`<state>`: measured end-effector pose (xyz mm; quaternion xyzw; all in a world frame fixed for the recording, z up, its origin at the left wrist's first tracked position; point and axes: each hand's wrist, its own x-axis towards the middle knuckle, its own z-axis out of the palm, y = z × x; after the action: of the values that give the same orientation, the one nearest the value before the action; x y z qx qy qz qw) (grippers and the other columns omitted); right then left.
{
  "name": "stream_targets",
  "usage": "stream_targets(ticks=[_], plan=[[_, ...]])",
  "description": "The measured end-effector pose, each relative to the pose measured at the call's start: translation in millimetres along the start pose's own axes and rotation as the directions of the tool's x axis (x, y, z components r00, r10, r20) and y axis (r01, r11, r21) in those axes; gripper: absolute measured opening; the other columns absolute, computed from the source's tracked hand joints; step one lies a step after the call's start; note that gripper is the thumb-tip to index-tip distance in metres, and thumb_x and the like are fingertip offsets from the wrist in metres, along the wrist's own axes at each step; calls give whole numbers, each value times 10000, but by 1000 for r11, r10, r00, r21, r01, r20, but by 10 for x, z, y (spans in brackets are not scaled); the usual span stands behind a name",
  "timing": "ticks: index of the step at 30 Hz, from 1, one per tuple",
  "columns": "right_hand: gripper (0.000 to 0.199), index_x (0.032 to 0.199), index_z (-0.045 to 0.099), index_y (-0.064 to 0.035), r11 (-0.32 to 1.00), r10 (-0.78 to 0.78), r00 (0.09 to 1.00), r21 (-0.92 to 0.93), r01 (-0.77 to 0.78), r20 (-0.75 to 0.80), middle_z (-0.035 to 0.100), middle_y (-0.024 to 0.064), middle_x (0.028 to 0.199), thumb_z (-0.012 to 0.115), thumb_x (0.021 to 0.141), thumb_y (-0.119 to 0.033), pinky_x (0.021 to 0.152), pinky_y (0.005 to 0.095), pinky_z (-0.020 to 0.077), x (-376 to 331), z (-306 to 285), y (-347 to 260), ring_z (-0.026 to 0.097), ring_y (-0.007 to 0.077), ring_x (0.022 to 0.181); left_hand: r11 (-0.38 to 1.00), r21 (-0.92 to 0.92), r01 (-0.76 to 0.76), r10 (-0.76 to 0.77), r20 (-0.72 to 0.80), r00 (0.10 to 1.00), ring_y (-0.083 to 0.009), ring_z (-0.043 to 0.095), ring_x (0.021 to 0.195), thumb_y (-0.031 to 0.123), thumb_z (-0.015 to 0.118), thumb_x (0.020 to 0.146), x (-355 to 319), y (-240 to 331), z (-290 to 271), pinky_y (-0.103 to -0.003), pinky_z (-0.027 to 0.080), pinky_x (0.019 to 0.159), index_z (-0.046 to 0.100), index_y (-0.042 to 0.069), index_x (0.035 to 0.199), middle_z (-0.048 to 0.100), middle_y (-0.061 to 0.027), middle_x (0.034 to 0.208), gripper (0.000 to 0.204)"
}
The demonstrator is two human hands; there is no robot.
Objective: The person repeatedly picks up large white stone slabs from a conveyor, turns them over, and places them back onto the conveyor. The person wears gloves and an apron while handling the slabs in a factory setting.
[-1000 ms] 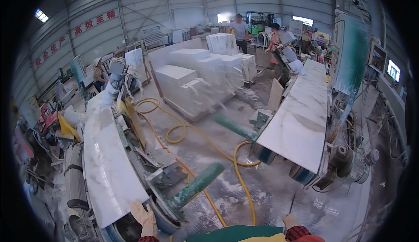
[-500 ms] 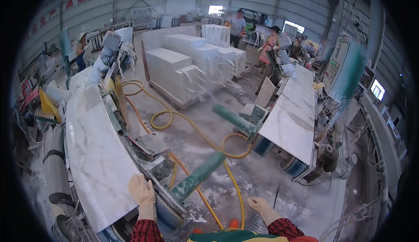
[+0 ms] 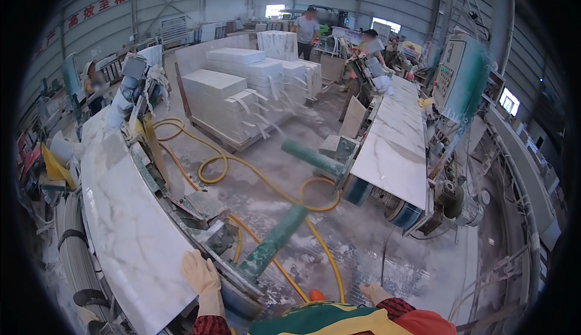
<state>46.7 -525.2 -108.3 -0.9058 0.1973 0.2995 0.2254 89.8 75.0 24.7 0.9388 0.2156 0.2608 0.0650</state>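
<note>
My left hand [image 3: 202,278], in a cream rubber glove, rests on the near right edge of a long white marble slab [image 3: 130,223] with grey veins. Its fingers are stretched out flat and grip nothing. This slab lies on a machine bed along my left side. Low in front of me hangs my right hand [image 3: 375,293], also gloved, its fingers loosely curled together and nothing visible in them. It is over the wet floor, touching nothing I can see. Red-and-black checked sleeves cover both forearms, and a green and yellow apron [image 3: 321,318] shows below.
A second marble slab [image 3: 396,144] lies on the right-hand machine. Green cylinders [image 3: 275,241] jut between the beds. A yellow hose [image 3: 260,176] loops across the floor. White stone blocks [image 3: 215,87] stand on a pallet ahead. A control cabinet [image 3: 451,72] is at right; people [image 3: 305,29] stand farther back.
The view has shifted, with the machines and blocks now farther left in the picture. My left hand stays on the slab edge. My right hand has drawn lower and closer to my body.
</note>
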Motion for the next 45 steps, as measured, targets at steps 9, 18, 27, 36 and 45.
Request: stream_targets(ticks=[9,18,27,36,45], plan=[[550,1280,729,-76,936,-260,964,229,266,-53,778,107,1088,651,981,-531,895,373,532,1349,-344,-792,689,157,989,995,64,79,-83,58,995,-423,400,1443,323,651,921,271,-239,286,-552,274,1197,503,81,1467,486,-229,1524,615],[569,1264,731,-56,933,-235,962,246,263,-137,776,149,1072,620,990,-542,893,399,532,564,-583,-360,709,219,995,998,-62,-2,11,141,990,-441,450,1402,245,559,983,300,-350,368,-563,309,1171,543,97,1457,507,-216,1521,496],[648,1115,737,1,986,59,998,154,-60,6,760,189,987,579,991,-616,874,419,525,566,-36,611,730,284,983,937,-287,-199,106,-310,945,-387,600,1068,134,578,934,293,-466,437,-510,435,925,677,49,1172,674,-182,1118,271],[667,1281,712,-22,943,-301,954,147,299,-11,757,218,1091,617,965,-602,919,425,535,629,-147,-377,728,317,1033,575,-785,229,-354,13,935,-145,622,744,125,508,1076,68,-989,598,-302,505,730,589,-55,1416,738,-97,899,393],[588,1325,703,-77,860,-507,859,120,497,74,743,171,1251,618,982,-547,1010,404,507,81,-226,-1952,688,293,1196,997,-27,74,-79,-284,956,-365,675,1033,83,607,985,-382,-2137,-144,-467,531,946,682,15,1253,733,-183,1104,286]])
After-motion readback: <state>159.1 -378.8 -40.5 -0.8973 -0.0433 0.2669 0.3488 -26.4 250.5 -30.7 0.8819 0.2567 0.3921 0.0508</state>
